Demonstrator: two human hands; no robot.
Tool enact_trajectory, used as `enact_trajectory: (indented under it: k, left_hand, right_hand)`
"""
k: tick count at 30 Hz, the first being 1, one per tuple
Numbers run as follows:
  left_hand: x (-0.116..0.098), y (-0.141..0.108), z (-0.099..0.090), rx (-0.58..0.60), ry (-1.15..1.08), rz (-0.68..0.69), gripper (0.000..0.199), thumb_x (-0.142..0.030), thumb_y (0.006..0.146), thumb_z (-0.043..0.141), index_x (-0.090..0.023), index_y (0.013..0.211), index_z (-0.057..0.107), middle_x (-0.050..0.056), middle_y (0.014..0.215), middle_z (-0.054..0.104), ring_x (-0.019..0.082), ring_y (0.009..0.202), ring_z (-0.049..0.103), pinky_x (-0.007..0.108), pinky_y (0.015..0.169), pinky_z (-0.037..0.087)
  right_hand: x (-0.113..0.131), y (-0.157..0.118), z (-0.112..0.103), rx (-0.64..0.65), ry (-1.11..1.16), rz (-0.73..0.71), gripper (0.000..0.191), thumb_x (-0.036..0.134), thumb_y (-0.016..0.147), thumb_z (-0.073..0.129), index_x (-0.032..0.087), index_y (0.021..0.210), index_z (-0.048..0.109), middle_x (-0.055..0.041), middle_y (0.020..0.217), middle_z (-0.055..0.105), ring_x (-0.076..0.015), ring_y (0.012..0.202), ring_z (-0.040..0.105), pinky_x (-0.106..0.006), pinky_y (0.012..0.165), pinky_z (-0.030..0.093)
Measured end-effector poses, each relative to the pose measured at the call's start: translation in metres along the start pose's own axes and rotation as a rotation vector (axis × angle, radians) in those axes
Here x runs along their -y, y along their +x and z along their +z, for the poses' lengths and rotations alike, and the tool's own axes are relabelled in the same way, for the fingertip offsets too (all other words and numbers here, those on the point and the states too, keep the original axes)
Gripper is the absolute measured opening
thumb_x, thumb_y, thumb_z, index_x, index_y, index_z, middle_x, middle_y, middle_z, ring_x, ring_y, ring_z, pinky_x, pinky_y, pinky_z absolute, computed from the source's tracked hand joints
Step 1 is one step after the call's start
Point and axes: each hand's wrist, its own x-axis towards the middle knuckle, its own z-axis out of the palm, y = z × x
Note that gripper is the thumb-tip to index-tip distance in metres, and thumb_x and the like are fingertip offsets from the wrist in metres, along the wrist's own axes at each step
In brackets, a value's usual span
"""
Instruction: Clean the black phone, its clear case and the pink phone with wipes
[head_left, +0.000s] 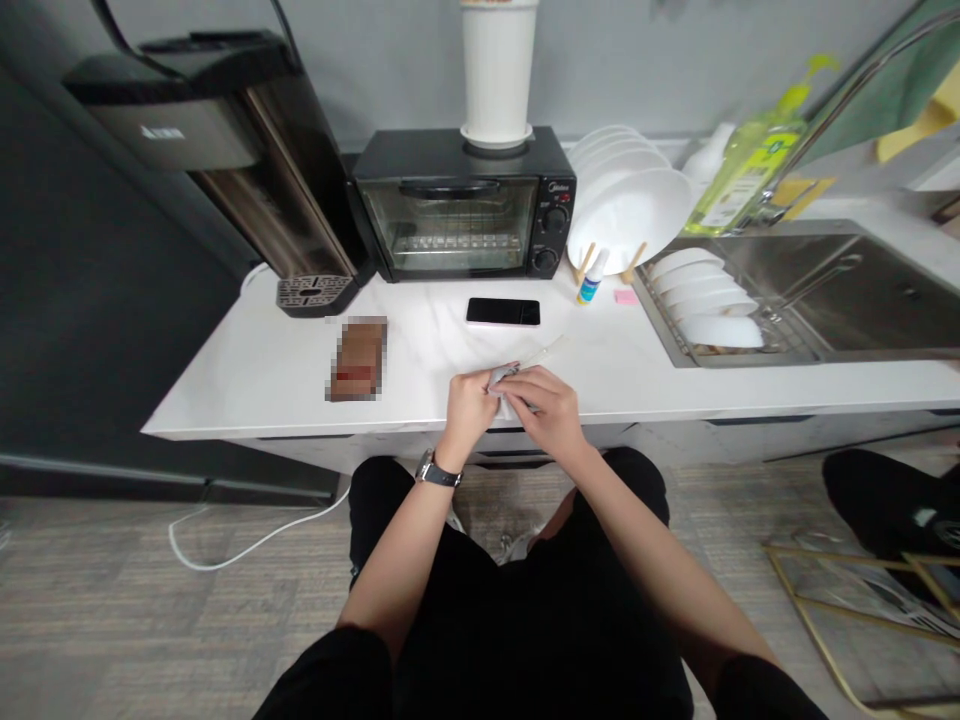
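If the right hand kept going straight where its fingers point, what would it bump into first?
The right hand would first meet the grey cloth at its fingertips, then probably the left hand just beyond. Exact depth is hard to tell because the fingers overlap the cloth.

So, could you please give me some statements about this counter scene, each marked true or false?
1. The left hand and right hand both hold a grey cloth. True.
2. The phone lies on top of the toaster oven. False: it lies on the counter in front of it.
3. A white container stands on the toaster oven. True.
4. The watch is on the right wrist. False: it is on the left.
5. The small bottle stands upright. True.
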Motion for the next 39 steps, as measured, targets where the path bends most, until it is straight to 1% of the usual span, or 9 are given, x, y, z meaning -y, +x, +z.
enact_trajectory:
  k: [2, 4, 6, 9, 17, 25, 28, 32, 39]
  left_hand:
    - [0.001, 0.000, 0.001, -0.010, 0.027, 0.001, 0.031, -0.006, 0.089, 0.062, -0.016, 0.062, 0.071, 0.001, 0.059, 0.071, 0.017, 0.055, 0.067, 0.024, 0.057, 0.051]
    - [0.002, 0.000, 0.001, 0.003, 0.012, 0.006, 0.025, -0.008, 0.090, 0.065, -0.016, 0.069, 0.076, 0.001, 0.064, 0.075, 0.018, 0.057, 0.069, 0.024, 0.059, 0.053]
    - [0.002, 0.000, 0.002, 0.023, -0.047, 0.010, 0.019, -0.012, 0.094, 0.067, -0.018, 0.091, 0.084, 0.002, 0.085, 0.083, 0.020, 0.072, 0.078, 0.026, 0.069, 0.060]
    - [0.002, -0.002, 0.003, 0.046, -0.127, 0.018, 0.027, -0.015, 0.098, 0.066, -0.024, 0.117, 0.083, 0.002, 0.114, 0.083, 0.022, 0.098, 0.082, 0.031, 0.089, 0.065]
    - [0.001, -0.003, 0.003, 0.050, -0.149, 0.005, 0.031, -0.012, 0.098, 0.065, -0.025, 0.120, 0.082, 0.000, 0.116, 0.081, 0.023, 0.105, 0.081, 0.036, 0.095, 0.068]
    - [-0.003, -0.001, 0.003, 0.042, -0.156, -0.013, 0.024, -0.021, 0.100, 0.066, -0.024, 0.117, 0.083, 0.002, 0.117, 0.082, 0.023, 0.104, 0.081, 0.035, 0.095, 0.066]
    - [-0.002, 0.000, 0.002, 0.025, -0.077, -0.021, 0.020, -0.022, 0.099, 0.065, -0.020, 0.097, 0.084, 0.002, 0.095, 0.085, 0.021, 0.085, 0.081, 0.028, 0.081, 0.064]
    - [0.002, 0.000, 0.002, -0.011, 0.038, -0.013, 0.034, -0.011, 0.091, 0.058, -0.018, 0.059, 0.064, -0.001, 0.054, 0.065, 0.015, 0.053, 0.062, 0.024, 0.056, 0.048]
    - [0.003, 0.000, 0.001, -0.013, 0.031, -0.012, 0.034, -0.009, 0.086, 0.056, -0.020, 0.054, 0.055, -0.001, 0.052, 0.060, 0.015, 0.051, 0.057, 0.024, 0.053, 0.043]
  right_hand:
    - [-0.005, 0.001, -0.004, -0.003, -0.010, 0.001, 0.029, 0.015, 0.103, 0.060, 0.031, 0.117, 0.080, -0.0050, 0.103, 0.081, -0.0215, 0.095, 0.074, -0.041, 0.087, 0.063]
    - [-0.011, 0.002, -0.010, -0.023, -0.029, 0.017, 0.029, 0.015, 0.103, 0.060, 0.030, 0.116, 0.080, -0.0053, 0.103, 0.081, -0.0217, 0.095, 0.074, -0.040, 0.086, 0.063]
    - [-0.019, 0.003, -0.020, -0.043, -0.057, 0.047, 0.028, 0.015, 0.103, 0.060, 0.029, 0.114, 0.081, -0.0056, 0.103, 0.082, -0.0220, 0.095, 0.074, -0.040, 0.086, 0.062]
    - [-0.033, 0.005, -0.037, -0.045, -0.114, 0.100, 0.025, 0.016, 0.102, 0.060, 0.027, 0.109, 0.081, -0.0057, 0.102, 0.082, -0.0225, 0.096, 0.074, -0.040, 0.087, 0.061]
    - [-0.067, 0.018, -0.070, -0.112, -0.241, 0.285, 0.017, 0.019, 0.094, 0.066, 0.024, 0.097, 0.083, -0.0053, 0.091, 0.080, -0.0216, 0.083, 0.072, -0.036, 0.075, 0.058]
    - [-0.043, 0.012, -0.045, -0.107, -0.199, 0.245, 0.022, 0.019, 0.098, 0.062, 0.025, 0.102, 0.082, -0.0065, 0.098, 0.081, -0.0234, 0.093, 0.074, -0.041, 0.086, 0.060]
    - [-0.021, 0.007, -0.023, -0.055, -0.114, 0.163, 0.025, 0.018, 0.102, 0.059, 0.028, 0.107, 0.082, -0.0056, 0.100, 0.082, -0.0228, 0.096, 0.074, -0.041, 0.087, 0.061]
    - [0.001, 0.003, 0.000, -0.024, -0.037, 0.069, 0.028, 0.017, 0.103, 0.058, 0.030, 0.112, 0.081, -0.0047, 0.103, 0.082, -0.0219, 0.095, 0.074, -0.042, 0.088, 0.062]
    - [0.001, 0.004, -0.002, 0.005, -0.010, 0.039, 0.028, 0.018, 0.104, 0.059, 0.031, 0.113, 0.081, -0.0050, 0.103, 0.082, -0.0220, 0.095, 0.075, -0.042, 0.089, 0.063]
